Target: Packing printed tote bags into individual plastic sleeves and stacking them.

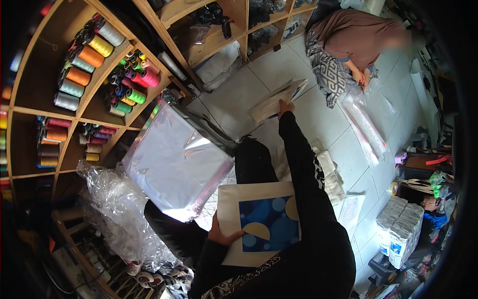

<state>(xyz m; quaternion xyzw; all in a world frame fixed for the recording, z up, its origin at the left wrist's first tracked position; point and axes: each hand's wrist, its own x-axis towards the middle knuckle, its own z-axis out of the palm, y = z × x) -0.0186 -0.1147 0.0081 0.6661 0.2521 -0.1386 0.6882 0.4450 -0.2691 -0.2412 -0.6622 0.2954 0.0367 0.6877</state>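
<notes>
A flat cream piece [230,195], perhaps cloth, lies on my lap. It carries a blue printed panel [270,219] with circles and pale yellow half-rounds. My left hand [224,232] grips its left edge, the thumb on top and the other fingers mostly hidden underneath. Stretched far forward, my right hand [285,107] is closed on the edge of a small stack of flat cream pieces [269,105] at the floor. My right sleeve overlaps the right side of the printed piece. Whether the stack rests fully on the tiles, I cannot tell.
A big pile of clear plastic sleeves [172,154] stands left of my knees, beside crumpled clear wrap [119,209]. Thread shelves [74,119] line the left. Another person [348,45] sits at the far right, handling clear plastic [366,124]. Wrapped white packs [400,229] stand right.
</notes>
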